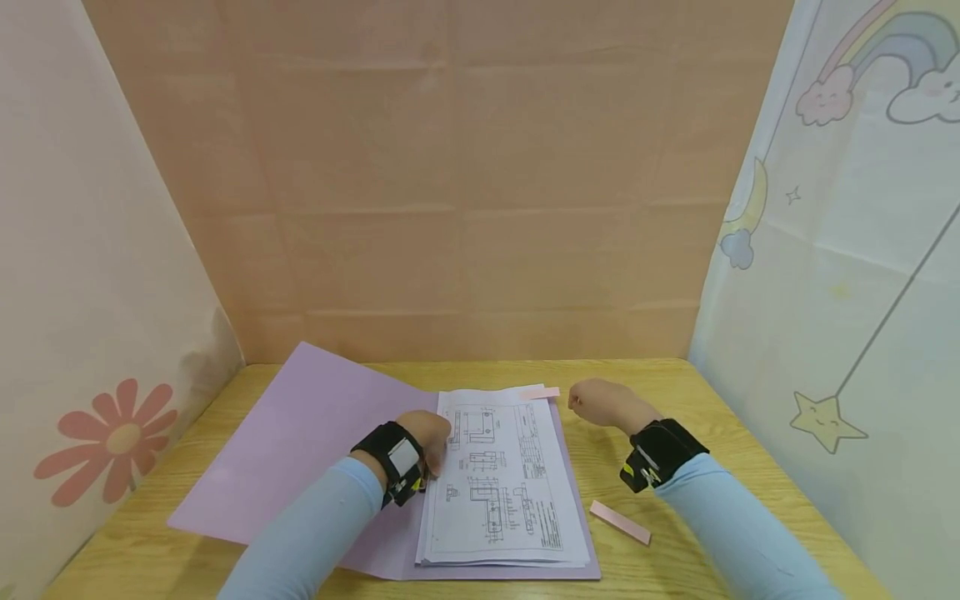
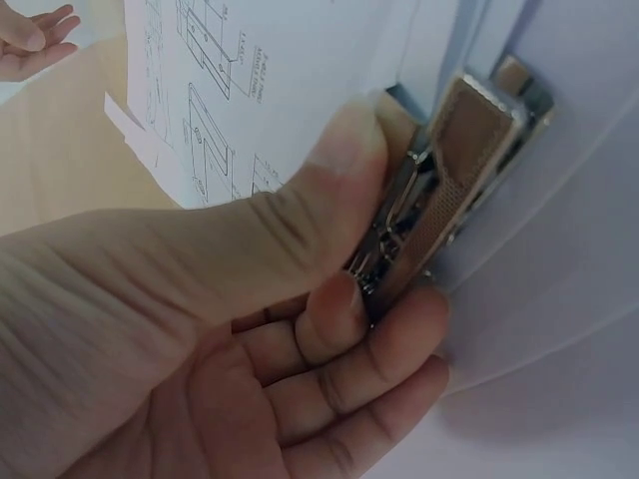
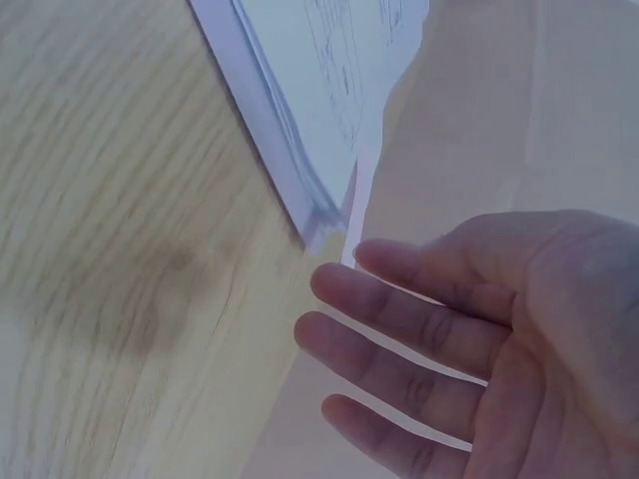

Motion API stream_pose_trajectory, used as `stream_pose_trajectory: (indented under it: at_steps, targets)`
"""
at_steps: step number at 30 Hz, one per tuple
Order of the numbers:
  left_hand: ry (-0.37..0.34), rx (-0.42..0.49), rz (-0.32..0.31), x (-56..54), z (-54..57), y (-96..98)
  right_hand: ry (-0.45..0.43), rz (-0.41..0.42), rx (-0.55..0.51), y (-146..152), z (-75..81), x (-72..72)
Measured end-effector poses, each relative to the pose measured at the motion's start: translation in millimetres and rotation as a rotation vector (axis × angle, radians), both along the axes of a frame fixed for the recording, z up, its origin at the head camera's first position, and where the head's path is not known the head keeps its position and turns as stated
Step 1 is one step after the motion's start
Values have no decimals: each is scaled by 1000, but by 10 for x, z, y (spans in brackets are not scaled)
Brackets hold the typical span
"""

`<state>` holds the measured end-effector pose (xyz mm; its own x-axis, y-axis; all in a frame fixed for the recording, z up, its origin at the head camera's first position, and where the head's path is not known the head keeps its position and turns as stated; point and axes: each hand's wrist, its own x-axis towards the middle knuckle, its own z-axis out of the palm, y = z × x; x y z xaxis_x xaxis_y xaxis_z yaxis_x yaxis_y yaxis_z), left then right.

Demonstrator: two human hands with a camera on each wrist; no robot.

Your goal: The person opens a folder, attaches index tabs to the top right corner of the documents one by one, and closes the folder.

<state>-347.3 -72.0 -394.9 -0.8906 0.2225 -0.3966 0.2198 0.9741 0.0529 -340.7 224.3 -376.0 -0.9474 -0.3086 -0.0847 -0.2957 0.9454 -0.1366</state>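
A lilac folder (image 1: 315, 425) lies with its cover turned to the left, and a stack of printed drawing sheets (image 1: 510, 467) rests on its right side. My left hand (image 1: 427, 432) is at the stack's left edge. In the left wrist view its thumb and curled fingers grip a metal folder clip (image 2: 474, 135) at the spine; part of the clip is hidden behind the thumb. My right hand (image 1: 606, 403) hovers beyond the folder's top right corner. In the right wrist view its loosely bent fingers (image 3: 389, 374) hold nothing.
A pink paper strip (image 1: 552, 392) sticks out at the top right of the sheets. Another pink strip (image 1: 621, 522) lies on the wooden table (image 1: 630, 575) to the right of the folder. Cloth-covered walls (image 1: 465, 208) close off the back and both sides.
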Motion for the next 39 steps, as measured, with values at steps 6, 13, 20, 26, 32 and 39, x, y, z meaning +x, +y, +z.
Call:
stream_pose_trajectory:
  at_steps: [6,13,20,26,32,39]
  targets:
    - [-9,3,8,-13,-14,18,2,39,72,-127,-97,247]
    - [-29,48,49,-40,-43,28,-83,38,92,-203,-200,506]
    - [-40,74,41,-20,9,11,-125,22,90,-247,-223,555]
    - [-9,16,-7,39,71,24,-142,2,85,-258,-246,544]
    - [163,-116,-225,271,234,252,-153,-2,94,-260,-260,561]
    - [403,46,-729,854,321,614,-161,3,87,-264,-269,581]
